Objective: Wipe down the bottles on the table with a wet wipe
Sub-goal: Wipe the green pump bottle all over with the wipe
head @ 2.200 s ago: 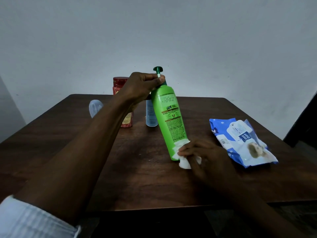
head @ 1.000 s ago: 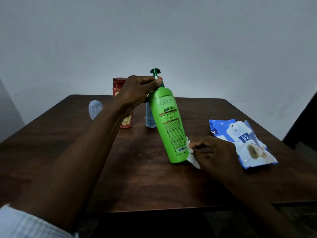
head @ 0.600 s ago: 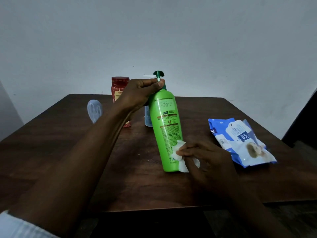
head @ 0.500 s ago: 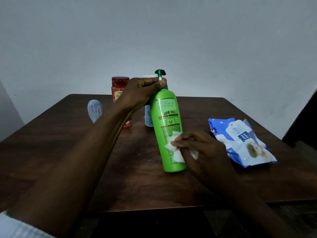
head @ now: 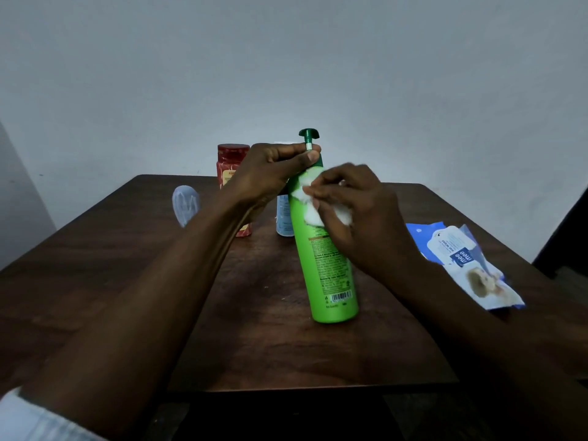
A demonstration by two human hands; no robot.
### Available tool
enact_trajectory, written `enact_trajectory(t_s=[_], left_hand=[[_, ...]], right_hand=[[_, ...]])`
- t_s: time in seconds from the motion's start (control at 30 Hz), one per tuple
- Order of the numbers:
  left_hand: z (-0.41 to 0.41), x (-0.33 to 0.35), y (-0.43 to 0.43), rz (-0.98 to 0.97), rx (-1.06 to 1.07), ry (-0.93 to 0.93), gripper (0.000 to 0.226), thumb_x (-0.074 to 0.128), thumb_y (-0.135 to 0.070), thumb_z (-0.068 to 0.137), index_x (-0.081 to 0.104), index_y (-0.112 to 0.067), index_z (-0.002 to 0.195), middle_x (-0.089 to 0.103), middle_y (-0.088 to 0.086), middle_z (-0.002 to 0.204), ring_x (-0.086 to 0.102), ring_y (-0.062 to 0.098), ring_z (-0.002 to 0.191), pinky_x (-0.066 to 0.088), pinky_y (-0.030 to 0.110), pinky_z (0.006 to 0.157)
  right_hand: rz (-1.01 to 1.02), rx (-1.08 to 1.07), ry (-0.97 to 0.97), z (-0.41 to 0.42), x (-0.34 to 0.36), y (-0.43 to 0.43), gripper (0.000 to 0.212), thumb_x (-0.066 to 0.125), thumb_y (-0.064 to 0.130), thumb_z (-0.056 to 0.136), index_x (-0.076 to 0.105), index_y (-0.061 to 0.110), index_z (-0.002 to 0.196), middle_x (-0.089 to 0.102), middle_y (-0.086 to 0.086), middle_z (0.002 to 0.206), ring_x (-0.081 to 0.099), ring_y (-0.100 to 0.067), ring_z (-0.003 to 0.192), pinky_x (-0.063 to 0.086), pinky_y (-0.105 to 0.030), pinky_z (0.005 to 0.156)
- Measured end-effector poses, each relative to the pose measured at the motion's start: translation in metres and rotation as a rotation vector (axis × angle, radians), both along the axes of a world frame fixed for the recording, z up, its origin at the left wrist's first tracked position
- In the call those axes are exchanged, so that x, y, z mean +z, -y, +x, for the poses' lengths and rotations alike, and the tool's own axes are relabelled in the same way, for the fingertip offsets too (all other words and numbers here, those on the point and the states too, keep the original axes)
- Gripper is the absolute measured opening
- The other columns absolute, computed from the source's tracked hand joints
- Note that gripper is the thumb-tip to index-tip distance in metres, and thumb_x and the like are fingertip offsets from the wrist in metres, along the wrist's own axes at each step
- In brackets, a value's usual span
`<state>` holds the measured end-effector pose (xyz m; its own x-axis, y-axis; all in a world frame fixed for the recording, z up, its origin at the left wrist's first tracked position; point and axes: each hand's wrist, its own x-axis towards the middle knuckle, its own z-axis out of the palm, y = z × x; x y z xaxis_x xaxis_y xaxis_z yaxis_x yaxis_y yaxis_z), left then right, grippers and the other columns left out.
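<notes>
A tall green pump bottle stands tilted on the brown table, its base on the wood. My left hand grips its neck just under the dark green pump head. My right hand pinches a white wet wipe and presses it against the bottle's upper shoulder. Behind my left arm stand a red jar and a light blue bottle, both partly hidden. A small clear bottle stands at the far left.
A blue and white pack of wet wipes lies at the right side of the table. A pale wall rises behind the table. A dark object stands past the table's right edge.
My right hand has slid the wipe from the bottle's lower part up to its shoulder. The bottle has turned, so its barcode faces me. My left hand keeps hold of the neck.
</notes>
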<state>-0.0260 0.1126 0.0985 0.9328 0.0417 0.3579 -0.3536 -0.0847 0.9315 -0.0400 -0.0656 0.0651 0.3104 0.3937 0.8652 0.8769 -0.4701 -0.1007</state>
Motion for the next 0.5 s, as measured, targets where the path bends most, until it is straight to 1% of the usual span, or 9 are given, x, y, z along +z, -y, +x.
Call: enact_trajectory(t_s=[0.07, 0.13, 0.23, 0.3, 0.4, 0.47, 0.5], left_hand=[[0.001, -0.001, -0.003, 0.005, 0.005, -0.003, 0.025, 0.07, -0.021, 0.092, 0.074, -0.014, 0.116, 0.076, 0.007, 0.109, 0.071, 0.018, 0.1, 0.059, 0.034, 0.085], [0.002, -0.003, -0.006, 0.017, 0.007, -0.007, 0.023, 0.07, -0.024, 0.091, 0.075, -0.019, 0.113, 0.076, 0.004, 0.109, 0.071, 0.019, 0.105, 0.058, 0.036, 0.088], [0.001, -0.005, -0.009, 0.017, -0.003, -0.012, 0.023, 0.07, -0.026, 0.091, 0.075, -0.02, 0.113, 0.076, 0.001, 0.11, 0.07, 0.017, 0.106, 0.057, 0.036, 0.087], [0.0, -0.004, -0.009, 0.025, -0.007, -0.008, 0.025, 0.07, -0.026, 0.091, 0.075, -0.02, 0.115, 0.076, 0.001, 0.111, 0.07, 0.017, 0.108, 0.057, 0.036, 0.089], [-0.003, -0.001, -0.007, 0.045, -0.014, 0.004, 0.025, 0.07, -0.027, 0.092, 0.074, -0.02, 0.116, 0.076, 0.0, 0.111, 0.069, 0.018, 0.11, 0.057, 0.04, 0.093], [-0.005, 0.0, -0.005, 0.044, -0.019, 0.002, 0.024, 0.069, -0.026, 0.092, 0.074, -0.02, 0.116, 0.076, 0.0, 0.112, 0.069, 0.018, 0.11, 0.056, 0.041, 0.095], [-0.005, 0.0, -0.005, 0.043, -0.022, 0.002, 0.025, 0.069, -0.026, 0.093, 0.074, -0.02, 0.116, 0.076, 0.0, 0.112, 0.069, 0.017, 0.11, 0.056, 0.042, 0.096]], right_hand=[[-0.074, 0.007, 0.009, -0.011, -0.016, 0.006, 0.025, 0.069, -0.002, 0.082, 0.076, 0.007, 0.104, 0.067, -0.01, 0.104, 0.06, -0.027, 0.098, 0.045, -0.028, 0.089], [-0.159, 0.042, -0.003, -0.026, -0.036, 0.014, 0.026, 0.066, -0.002, 0.083, 0.076, 0.006, 0.105, 0.067, -0.009, 0.106, 0.059, -0.027, 0.101, 0.046, -0.029, 0.091], [-0.253, 0.092, -0.005, -0.048, -0.067, 0.032, 0.024, 0.059, 0.004, 0.087, 0.076, 0.008, 0.104, 0.065, -0.003, 0.112, 0.06, -0.024, 0.104, 0.046, -0.027, 0.095], [-0.27, 0.096, 0.018, -0.056, -0.083, 0.043, 0.024, 0.055, 0.009, 0.09, 0.077, 0.009, 0.102, 0.066, -0.004, 0.112, 0.06, -0.023, 0.104, 0.046, -0.025, 0.098], [-0.176, 0.12, -0.033, -0.057, -0.09, 0.053, 0.028, 0.051, 0.018, 0.098, 0.078, 0.009, 0.099, 0.068, -0.003, 0.11, 0.062, -0.016, 0.104, 0.046, -0.022, 0.097], [-0.063, 0.123, -0.094, -0.053, -0.086, 0.054, 0.022, 0.058, 0.017, 0.096, 0.078, 0.012, 0.103, 0.066, 0.003, 0.112, 0.061, -0.005, 0.108, 0.045, -0.019, 0.098], [-0.018, 0.108, -0.133, -0.05, -0.082, 0.054, 0.019, 0.062, 0.013, 0.093, 0.077, 0.014, 0.105, 0.065, 0.006, 0.113, 0.06, -0.002, 0.109, 0.046, -0.019, 0.097]])
